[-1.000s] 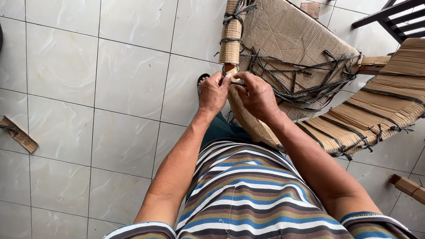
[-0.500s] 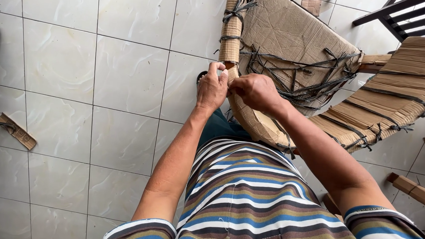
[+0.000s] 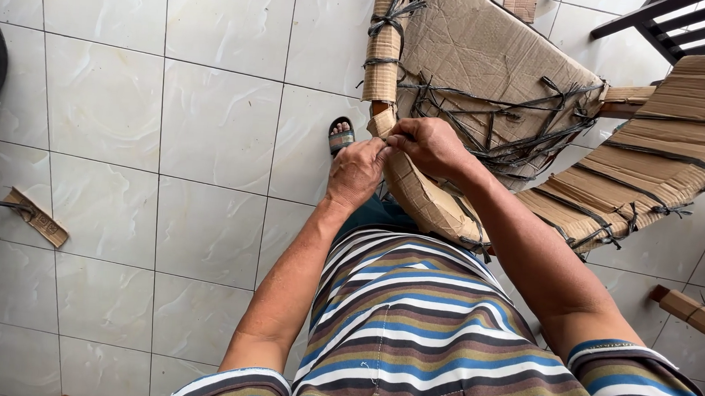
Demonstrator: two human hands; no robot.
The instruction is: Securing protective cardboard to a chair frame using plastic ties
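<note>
The cardboard wrap (image 3: 390,121) on the chair leg (image 3: 384,47) is pinched shut between left hand (image 3: 355,172) and right hand (image 3: 431,146), and could be torn or slipped loose if the black strapping (image 3: 516,146) beyond is snagged.
</note>
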